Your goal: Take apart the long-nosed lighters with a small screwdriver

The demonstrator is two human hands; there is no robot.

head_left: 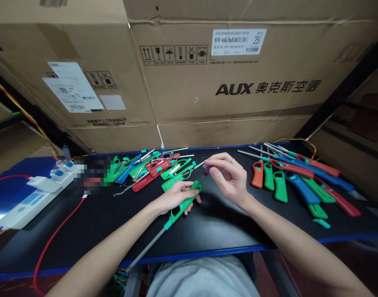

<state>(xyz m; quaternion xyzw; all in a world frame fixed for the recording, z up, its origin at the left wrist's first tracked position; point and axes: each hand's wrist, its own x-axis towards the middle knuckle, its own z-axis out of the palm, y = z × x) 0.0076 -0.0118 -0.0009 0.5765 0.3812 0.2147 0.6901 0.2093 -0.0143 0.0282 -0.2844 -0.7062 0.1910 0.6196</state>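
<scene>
My left hand [178, 197] is closed round the handle of a green long-necked lighter [185, 203] over the middle of the black table. The lighter's metal tube slants down toward the front edge. In my right hand [228, 177] a small screwdriver [206, 170] with a dark handle is pinched between thumb and fingers. Its thin shaft points down at the butt end of the green handle; whether the tip sits in a screw is too small to tell. Behind my left hand lies a pile of opened green, red and blue lighter parts [158, 165].
Several red, green, blue and orange lighters [303, 169] lie at the right. A white power strip [37, 196] and a red cable [59, 225] are at the left. Large cardboard boxes [189, 99] stand along the back; the blue table edge [207, 252] runs in front of me.
</scene>
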